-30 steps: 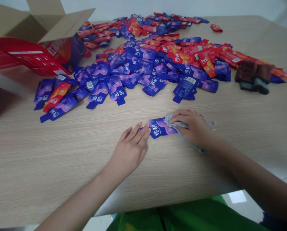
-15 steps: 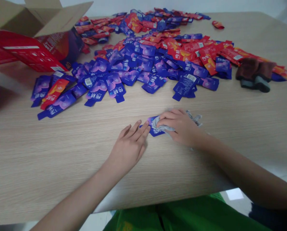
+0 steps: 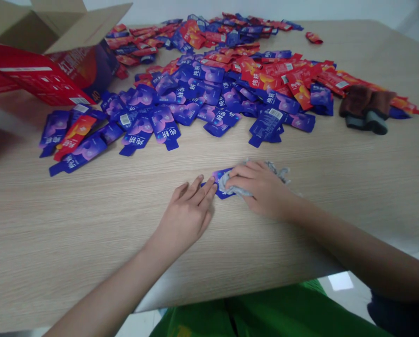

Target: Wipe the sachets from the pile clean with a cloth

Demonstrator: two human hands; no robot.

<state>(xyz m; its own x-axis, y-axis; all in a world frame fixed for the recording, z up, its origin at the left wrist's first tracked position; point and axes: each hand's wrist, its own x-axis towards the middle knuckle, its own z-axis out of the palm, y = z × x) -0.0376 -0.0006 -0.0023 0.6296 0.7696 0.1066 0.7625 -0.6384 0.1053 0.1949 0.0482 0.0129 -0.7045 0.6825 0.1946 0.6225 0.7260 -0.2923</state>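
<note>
Cloth [image 3: 224, 183] nearer sachet's [image 3: 221, 194] left edge, tabletop [image 3: 90, 224] around.

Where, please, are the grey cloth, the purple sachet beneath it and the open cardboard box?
Grey cloth [image 3: 224, 183]: head view, crumpled left end.
Purple sachet [image 3: 223, 195]: head view, exposed lower edge.
Open cardboard box [image 3: 89, 70]: head view, printed side panel.

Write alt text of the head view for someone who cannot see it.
The right hand holds a grey cloth against a purple packet on a table; the left hand touches the packet's end. Behind lie red and purple packets beside an open box.
</note>
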